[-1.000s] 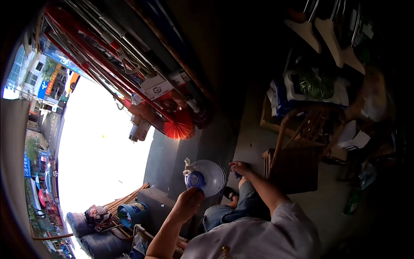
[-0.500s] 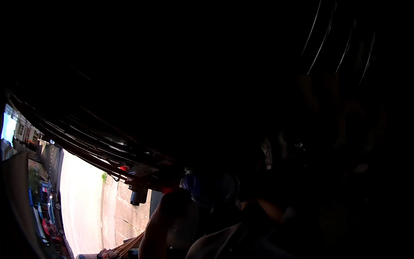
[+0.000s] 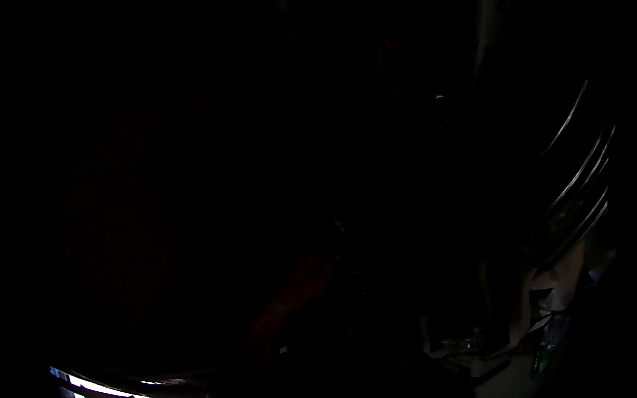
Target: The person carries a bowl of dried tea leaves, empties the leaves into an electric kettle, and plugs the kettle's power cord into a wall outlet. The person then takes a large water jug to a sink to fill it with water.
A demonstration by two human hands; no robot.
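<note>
Nearly the whole view is black. Faint and reddish, my left forearm rises from the lower middle to my left hand (image 3: pixel 315 266), whose fingers are lost in the dark. A few small pale glints lie just above and beside it; I cannot make out what they belong to. A dim patch lower right of it may be part of my right arm, but the right hand's shape and fingers cannot be made out. The clear plastic jug seen earlier is not discernible.
Curved metallic glints (image 3: pixel 576 182) run down the right side. Below them are dim pale objects (image 3: pixel 554 282) and a small green item (image 3: pixel 541 361). A thin bright strip (image 3: pixel 99 386) shows at the bottom left corner.
The view has turned away from the bright street and darkened strongly. The jug by my left hand, the poles and the red brush have dropped out of sight.
</note>
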